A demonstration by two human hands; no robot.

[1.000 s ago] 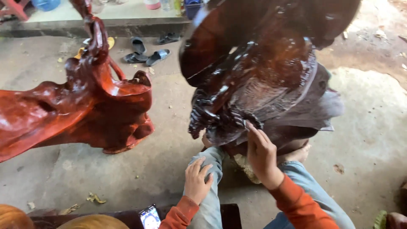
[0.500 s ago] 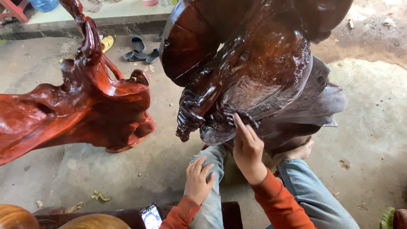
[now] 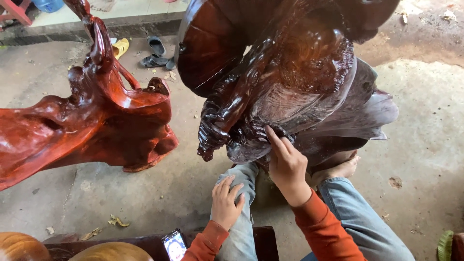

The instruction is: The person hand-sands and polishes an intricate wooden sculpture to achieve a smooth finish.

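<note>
A large, glossy dark-brown carved wood sculpture (image 3: 290, 72) fills the upper middle of the head view. My right hand (image 3: 286, 164) presses its fingers against the sculpture's lower carved edge; whether something small is under the fingers is hidden. My left hand (image 3: 226, 200) rests flat on my left knee in blue jeans (image 3: 241, 232), holding nothing. Both arms wear orange sleeves. A bare foot (image 3: 340, 169) sits under the sculpture's base.
A big reddish polished root carving (image 3: 92, 130) stands on the concrete floor to the left. A phone with a lit screen (image 3: 174, 244) lies on a dark wooden seat at the bottom. Sandals (image 3: 155, 53) lie by a step at the back. Rounded orange wooden pieces (image 3: 111, 251) sit at the bottom left.
The view has shifted, so both carvings sit more to the right and closer. My right hand has stayed on the sculpture's lower edge, sliding slightly. My left hand has stayed on my knee.
</note>
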